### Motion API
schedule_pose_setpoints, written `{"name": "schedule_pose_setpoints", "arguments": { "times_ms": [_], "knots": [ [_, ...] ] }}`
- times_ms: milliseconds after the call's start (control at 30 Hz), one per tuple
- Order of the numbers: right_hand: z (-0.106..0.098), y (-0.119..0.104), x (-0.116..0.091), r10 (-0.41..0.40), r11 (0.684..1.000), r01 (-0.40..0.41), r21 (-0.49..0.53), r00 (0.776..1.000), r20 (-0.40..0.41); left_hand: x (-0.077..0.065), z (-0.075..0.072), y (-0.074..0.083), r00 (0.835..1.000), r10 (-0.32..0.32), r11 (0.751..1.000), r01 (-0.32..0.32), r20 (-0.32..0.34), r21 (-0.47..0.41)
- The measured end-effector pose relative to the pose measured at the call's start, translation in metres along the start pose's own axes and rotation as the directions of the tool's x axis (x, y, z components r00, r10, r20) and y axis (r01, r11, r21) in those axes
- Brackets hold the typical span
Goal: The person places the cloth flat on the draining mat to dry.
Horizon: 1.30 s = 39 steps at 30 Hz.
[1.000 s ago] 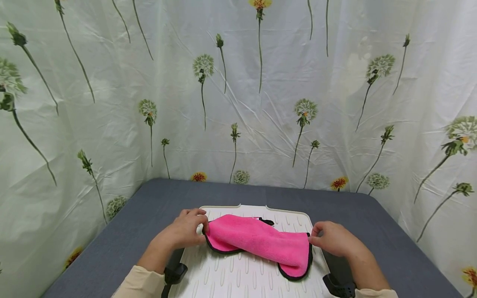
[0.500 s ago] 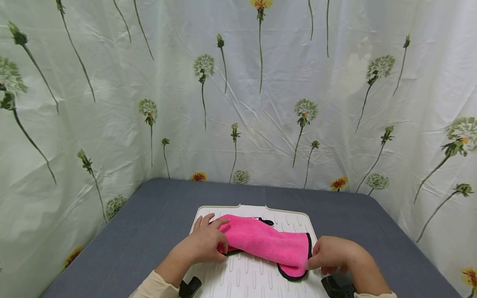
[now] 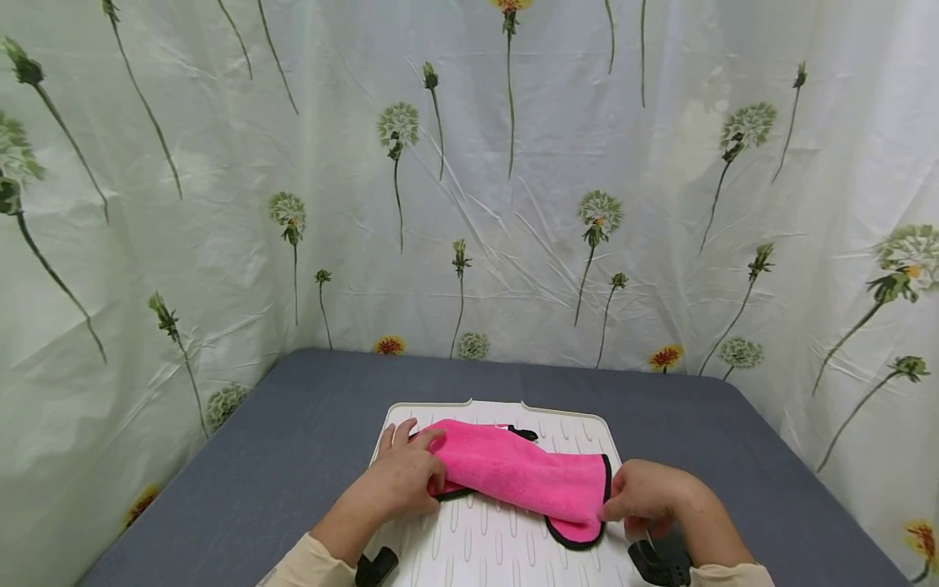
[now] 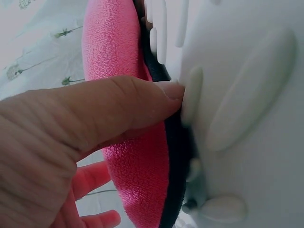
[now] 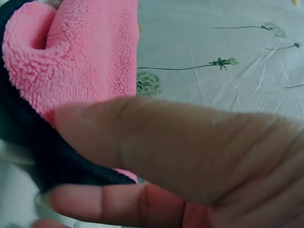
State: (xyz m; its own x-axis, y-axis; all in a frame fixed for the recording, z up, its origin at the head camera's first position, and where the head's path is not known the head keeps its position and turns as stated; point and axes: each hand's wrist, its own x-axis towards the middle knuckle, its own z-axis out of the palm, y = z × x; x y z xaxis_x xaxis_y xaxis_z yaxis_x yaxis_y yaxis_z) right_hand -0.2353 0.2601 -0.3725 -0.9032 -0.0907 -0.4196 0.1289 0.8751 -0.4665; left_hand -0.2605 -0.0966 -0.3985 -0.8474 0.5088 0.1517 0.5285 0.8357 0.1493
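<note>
A bright pink plush towel (image 3: pixel 513 481) with black edging lies folded over itself across a white ribbed tray (image 3: pixel 477 554). My left hand (image 3: pixel 403 477) is on the towel's left end, fingers over the top and thumb at the near edge. The left wrist view has that thumb (image 4: pixel 156 97) against the black hem, with other fingers behind the cloth. At the right end, my right hand (image 3: pixel 649 493) pinches the edge near the front corner. In the right wrist view its thumb (image 5: pixel 109 128) presses the pink pile, and a finger (image 5: pixel 95 202) sits below the hem.
The tray rests on a dark grey table (image 3: pixel 308 408). A black hanging loop (image 3: pixel 524 434) sticks out behind the towel. Behind the table hangs a pale curtain (image 3: pixel 469 204) printed with dandelions. Black wrist straps (image 3: pixel 656 562) sit near the tray's sides.
My left hand has moved right, from the towel's left edge to over that end. The right hand has come down along the right edge to the near corner. The towel has stayed put.
</note>
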Motion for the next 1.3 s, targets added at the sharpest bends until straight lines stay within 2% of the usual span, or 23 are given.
{"name": "schedule_pose_setpoints", "arguments": {
  "times_ms": [200,433,600,800,1000,1300],
  "knots": [
    [-0.003,0.005,0.004,-0.093,0.995,0.095,0.029,0.993,-0.066,0.001,0.002,0.000,1.000,-0.006,1.000,0.006,0.007,0.001],
    [-0.002,0.008,0.011,-0.228,0.970,0.238,0.054,0.962,-0.150,0.001,0.003,-0.001,1.000,-0.001,1.000,0.001,0.001,0.003],
    [-0.003,0.009,0.012,-0.269,0.957,0.284,0.065,0.947,-0.175,0.002,0.003,-0.003,1.000,0.008,1.000,-0.008,0.004,-0.016],
    [-0.006,0.009,0.010,-0.309,0.947,0.321,0.030,0.929,-0.206,0.000,-0.002,-0.006,1.000,0.011,0.998,-0.010,0.020,-0.056],
    [-0.010,0.007,0.004,-0.274,0.955,0.293,0.048,0.932,-0.235,-0.003,-0.014,-0.009,0.999,0.000,0.992,0.007,0.053,-0.122],
    [-0.015,0.004,0.002,-0.181,0.975,0.208,0.076,0.947,-0.267,-0.008,-0.031,-0.015,0.994,-0.031,0.985,0.048,0.102,-0.167]
  ]
}}
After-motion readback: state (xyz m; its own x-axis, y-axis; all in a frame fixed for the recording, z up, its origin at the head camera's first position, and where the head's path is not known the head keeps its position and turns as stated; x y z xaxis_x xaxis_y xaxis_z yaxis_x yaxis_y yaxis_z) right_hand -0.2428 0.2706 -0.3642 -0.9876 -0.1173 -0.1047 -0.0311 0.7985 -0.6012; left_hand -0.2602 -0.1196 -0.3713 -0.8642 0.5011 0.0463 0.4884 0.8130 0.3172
